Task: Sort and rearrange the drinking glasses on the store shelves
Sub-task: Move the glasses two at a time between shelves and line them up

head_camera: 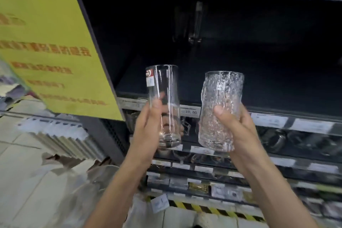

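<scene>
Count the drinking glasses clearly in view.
2: smooth glass in the left hand, textured glass in the right hand. Dark, blurred shelves may hide more.

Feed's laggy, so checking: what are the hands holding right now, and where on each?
The left hand grips the smooth clear glass around its lower half; right hand grips the textured glass around its lower half.

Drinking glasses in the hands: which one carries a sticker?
The smooth glass in the left hand, stickered near its rim; the textured glass in the right hand shows none.
</scene>
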The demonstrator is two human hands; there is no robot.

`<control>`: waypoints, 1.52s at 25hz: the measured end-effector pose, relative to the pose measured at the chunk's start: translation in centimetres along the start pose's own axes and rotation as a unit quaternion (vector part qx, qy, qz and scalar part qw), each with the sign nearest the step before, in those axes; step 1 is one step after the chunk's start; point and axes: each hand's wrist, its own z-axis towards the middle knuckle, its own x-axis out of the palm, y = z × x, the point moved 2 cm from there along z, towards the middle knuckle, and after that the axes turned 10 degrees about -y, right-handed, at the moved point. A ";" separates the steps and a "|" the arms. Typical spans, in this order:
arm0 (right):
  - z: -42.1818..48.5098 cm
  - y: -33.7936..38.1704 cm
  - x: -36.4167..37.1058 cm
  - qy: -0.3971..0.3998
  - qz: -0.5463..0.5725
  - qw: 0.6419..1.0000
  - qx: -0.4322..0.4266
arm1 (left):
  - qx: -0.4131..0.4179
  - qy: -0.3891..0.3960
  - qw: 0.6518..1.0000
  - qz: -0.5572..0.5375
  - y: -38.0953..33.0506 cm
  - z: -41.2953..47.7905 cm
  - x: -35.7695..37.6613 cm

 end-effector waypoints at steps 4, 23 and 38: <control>1.1 2.1 -0.4 -0.040 -0.023 0.997 -0.059 | 0.012 0.051 0.999 -0.008 -1.8 2.3 1.3; 13.2 3.4 -1.6 -0.090 -0.075 0.976 -0.183 | 0.051 0.074 0.996 0.029 -2.0 15.9 6.3; 19.8 2.7 -3.4 -0.112 -0.145 0.966 -0.180 | 0.116 0.075 0.982 0.126 -0.2 21.8 10.4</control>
